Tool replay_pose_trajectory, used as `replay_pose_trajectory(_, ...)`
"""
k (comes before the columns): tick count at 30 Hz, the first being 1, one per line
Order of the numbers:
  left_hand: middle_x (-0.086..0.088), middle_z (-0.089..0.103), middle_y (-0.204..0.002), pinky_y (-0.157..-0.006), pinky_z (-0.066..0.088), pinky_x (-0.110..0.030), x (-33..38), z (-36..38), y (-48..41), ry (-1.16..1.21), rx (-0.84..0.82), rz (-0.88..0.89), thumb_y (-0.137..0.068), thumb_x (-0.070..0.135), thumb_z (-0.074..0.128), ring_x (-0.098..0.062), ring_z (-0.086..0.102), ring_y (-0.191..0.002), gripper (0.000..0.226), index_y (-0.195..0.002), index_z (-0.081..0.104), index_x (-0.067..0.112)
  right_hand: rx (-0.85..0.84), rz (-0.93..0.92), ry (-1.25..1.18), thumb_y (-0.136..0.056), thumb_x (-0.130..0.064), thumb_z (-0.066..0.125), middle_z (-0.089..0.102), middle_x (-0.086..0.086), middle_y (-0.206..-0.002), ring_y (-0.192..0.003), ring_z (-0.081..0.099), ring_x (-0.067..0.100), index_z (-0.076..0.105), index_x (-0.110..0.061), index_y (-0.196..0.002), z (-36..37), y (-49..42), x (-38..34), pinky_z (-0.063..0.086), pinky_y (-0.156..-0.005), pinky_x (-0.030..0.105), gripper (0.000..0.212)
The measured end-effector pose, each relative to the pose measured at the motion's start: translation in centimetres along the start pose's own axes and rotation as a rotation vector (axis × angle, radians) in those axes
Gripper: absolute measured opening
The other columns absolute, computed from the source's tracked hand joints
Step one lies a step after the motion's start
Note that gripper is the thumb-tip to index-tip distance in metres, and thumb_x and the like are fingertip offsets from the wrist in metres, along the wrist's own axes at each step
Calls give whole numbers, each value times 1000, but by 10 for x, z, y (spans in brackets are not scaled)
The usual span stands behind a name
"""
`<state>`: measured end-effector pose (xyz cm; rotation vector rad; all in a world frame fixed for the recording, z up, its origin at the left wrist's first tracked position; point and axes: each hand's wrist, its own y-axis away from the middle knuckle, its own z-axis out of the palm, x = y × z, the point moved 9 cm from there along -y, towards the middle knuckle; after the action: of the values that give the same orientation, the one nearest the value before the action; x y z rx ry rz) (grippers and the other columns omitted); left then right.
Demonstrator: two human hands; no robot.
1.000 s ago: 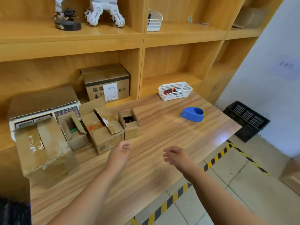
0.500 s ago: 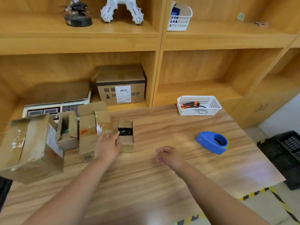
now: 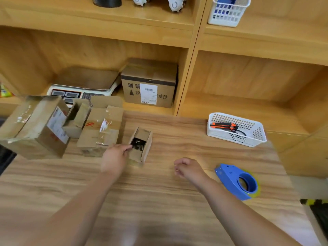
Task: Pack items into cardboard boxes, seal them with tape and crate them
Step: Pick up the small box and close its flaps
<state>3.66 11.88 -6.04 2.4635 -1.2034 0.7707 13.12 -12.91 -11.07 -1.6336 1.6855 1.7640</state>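
Logged as early stage: small open box [image 3: 140,146], dark contents inside, untaped, left of surface [image 3: 159,201] centre; left hand [image 3: 114,159] at its left wall, pinch or touch not discernible; right hand [image 3: 188,168] loosely curled, empty; tape dispenser [image 3: 237,181] untouched near right edge; sealing, crating outstanding.

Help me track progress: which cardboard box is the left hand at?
The small open box, rightmost on the table, dark contents showing; the left hand reaches its left wall.
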Motion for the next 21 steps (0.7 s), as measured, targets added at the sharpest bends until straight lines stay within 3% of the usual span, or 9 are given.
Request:
replay_pose_trajectory(8,-1,67,-109,-85,42,-18,2,23,23,89,-100,-31,-90,-1,49,-14,61,-96,34,-93,74,21,-51,-91,139,-89,-6,51,66,3,-83,-71,61,15,64,-16,-92,-5,-8,-6,47,-72,27,17)
replay_pose_trajectory(11,1,67,-99,-77,42,-21,3,21,33,142,-102,-33,-88,-3,49,-14,60,-89,47,-68,61,38,7,-185,221,-91,-11,51,66,-2,-91,-86,65,18,63,-23,-96,-7,-8,-10,47,-76,28,17)
replay_pose_trajectory(13,4,67,-95,-75,43,-22,1,18,40,163,-94,-45,-88,-3,50,-15,61,-88,50,-63,55,41,26,-230,237,-91,-12,51,64,-6,-94,-92,65,18,62,-25,-95,-4,-6,-13,47,-81,28,18)
replay_pose_trajectory(15,7,67,-92,-73,47,-23,-2,17,44,166,-102,-73,-89,0,50,-14,62,-84,44,-66,57,37,14,-262,240,-90,-9,52,64,-9,-91,-91,64,16,62,-26,-91,4,-2,-15,47,-81,26,20)
replay_pose_trajectory(18,12,66,-89,-67,42,-12,-4,14,46,178,-122,-101,-90,3,51,-7,60,-85,27,-85,64,27,12,-333,259,-85,-2,55,63,-14,-86,-84,61,9,62,-33,-81,17,8,-19,45,-75,19,32)
replay_pose_trajectory(21,13,63,-91,-72,41,-17,-7,10,45,197,-105,-95,-89,6,55,-5,58,-88,20,-99,66,20,43,-353,301,-83,-3,59,65,-7,-89,-83,59,9,65,-26,-83,22,11,-14,44,-72,19,24)
